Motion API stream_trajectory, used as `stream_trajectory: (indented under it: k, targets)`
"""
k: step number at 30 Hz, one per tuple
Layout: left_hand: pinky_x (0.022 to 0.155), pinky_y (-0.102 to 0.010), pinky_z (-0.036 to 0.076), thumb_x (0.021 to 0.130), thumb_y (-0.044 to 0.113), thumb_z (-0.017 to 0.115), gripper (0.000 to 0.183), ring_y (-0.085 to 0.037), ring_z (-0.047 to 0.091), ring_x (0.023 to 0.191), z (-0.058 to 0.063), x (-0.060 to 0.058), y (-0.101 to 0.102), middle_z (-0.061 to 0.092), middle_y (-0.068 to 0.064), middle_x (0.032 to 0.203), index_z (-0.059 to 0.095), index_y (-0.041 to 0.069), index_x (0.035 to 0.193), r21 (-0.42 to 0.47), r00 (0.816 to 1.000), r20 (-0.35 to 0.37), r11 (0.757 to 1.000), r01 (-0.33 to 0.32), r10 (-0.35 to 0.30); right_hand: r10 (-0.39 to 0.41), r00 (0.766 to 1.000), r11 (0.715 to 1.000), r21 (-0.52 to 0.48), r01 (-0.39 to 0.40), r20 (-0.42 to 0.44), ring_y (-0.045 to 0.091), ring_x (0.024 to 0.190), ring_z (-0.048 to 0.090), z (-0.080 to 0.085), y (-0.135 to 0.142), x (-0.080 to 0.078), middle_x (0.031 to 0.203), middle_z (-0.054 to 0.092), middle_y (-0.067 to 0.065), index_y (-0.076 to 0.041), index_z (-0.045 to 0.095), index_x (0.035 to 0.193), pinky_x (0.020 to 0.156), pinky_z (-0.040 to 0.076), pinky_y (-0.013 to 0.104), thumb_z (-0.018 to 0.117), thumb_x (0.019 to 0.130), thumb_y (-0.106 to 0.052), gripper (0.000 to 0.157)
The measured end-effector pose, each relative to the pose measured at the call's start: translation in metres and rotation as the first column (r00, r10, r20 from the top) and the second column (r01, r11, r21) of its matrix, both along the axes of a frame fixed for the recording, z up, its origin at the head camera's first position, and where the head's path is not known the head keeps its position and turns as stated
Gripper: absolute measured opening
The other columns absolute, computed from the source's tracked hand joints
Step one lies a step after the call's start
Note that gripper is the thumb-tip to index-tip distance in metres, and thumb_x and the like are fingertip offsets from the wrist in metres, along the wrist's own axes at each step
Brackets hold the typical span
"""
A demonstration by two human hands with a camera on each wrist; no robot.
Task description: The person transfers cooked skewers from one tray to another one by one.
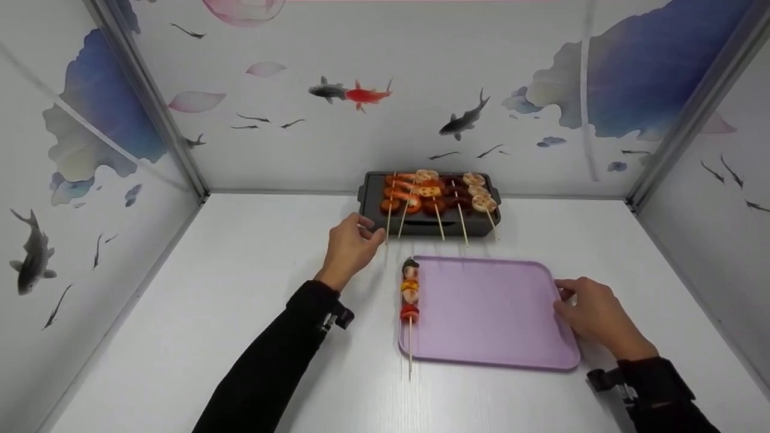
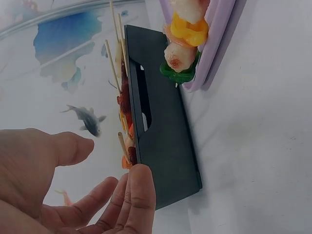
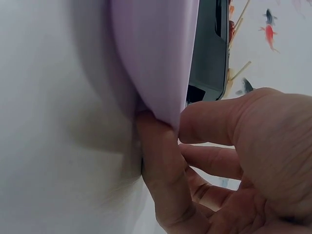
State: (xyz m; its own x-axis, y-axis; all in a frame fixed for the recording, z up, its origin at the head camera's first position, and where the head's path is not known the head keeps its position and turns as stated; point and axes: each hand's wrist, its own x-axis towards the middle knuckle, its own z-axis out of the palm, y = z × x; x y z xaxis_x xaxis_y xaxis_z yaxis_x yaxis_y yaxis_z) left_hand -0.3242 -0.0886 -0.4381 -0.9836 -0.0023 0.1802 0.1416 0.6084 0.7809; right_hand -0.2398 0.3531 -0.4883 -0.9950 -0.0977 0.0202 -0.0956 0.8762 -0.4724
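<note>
My left hand (image 1: pixel 351 248) hovers by the front left corner of a black tabletop grill (image 1: pixel 415 228). Its fingers and thumb are apart with nothing between them, close to the stick of the leftmost food skewer (image 1: pixel 388 224). In the left wrist view the fingertips (image 2: pixel 141 183) overlap the grill's side; whether they touch it I cannot tell. On the right, my right hand (image 1: pixel 595 310) pinches the edge of a lilac tray (image 1: pixel 490 313), thumb above and a finger beneath. Along the tray's left edge lies a skewer (image 1: pixel 410 294) of peppers and pale chunks, its stick overhanging the front.
Several more skewers of shrimp, dark meat and lotus root slices (image 1: pixel 481 198) lie across the grill top, sticks pointing forward. The grill stands against the back wall (image 1: pixel 271 162), which is printed with fish. Side walls bound the white table (image 1: pixel 252 270).
</note>
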Motion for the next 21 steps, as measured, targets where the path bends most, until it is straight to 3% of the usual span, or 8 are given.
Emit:
stream_trajectory:
  k: [7,15,21]
  targets:
    - [0.064,-0.029,0.053,0.092,0.036,0.068,0.036,-0.018,0.068,0.079,0.0,-0.006,0.004,0.071,-0.006,0.092,0.066,0.005,0.112,-0.015,1.0,0.018,1.0,-0.01,0.011,0.011,1.0,1.0,-0.011,-0.011,-0.017,0.015,0.063,0.05,0.0,0.0,0.002,0.103,0.068,0.016,0.005,0.056,0.137,0.05,0.041,0.025,0.063,0.09,-0.013,0.051]
    - [0.063,-0.029,0.051,0.091,0.032,0.071,0.025,-0.018,0.066,0.076,0.0,-0.012,0.008,0.07,-0.006,0.089,0.069,0.008,0.099,-0.017,1.0,0.019,1.0,-0.02,0.02,0.006,0.999,1.0,0.014,-0.005,-0.038,0.018,0.075,0.053,-0.001,-0.001,0.001,0.101,0.068,0.015,0.005,0.058,0.135,0.057,0.043,0.024,0.064,0.089,-0.013,0.05]
    - [0.058,-0.027,0.051,0.09,0.028,0.071,0.02,-0.015,0.067,0.066,0.0,-0.017,0.012,0.072,-0.004,0.079,0.071,0.008,0.094,0.005,1.0,0.024,1.0,0.003,-0.003,0.007,0.999,1.0,0.007,-0.006,-0.035,0.018,0.072,0.054,0.0,0.0,0.0,0.1,0.069,0.016,0.006,0.058,0.135,0.055,0.044,0.025,0.064,0.089,-0.013,0.05]
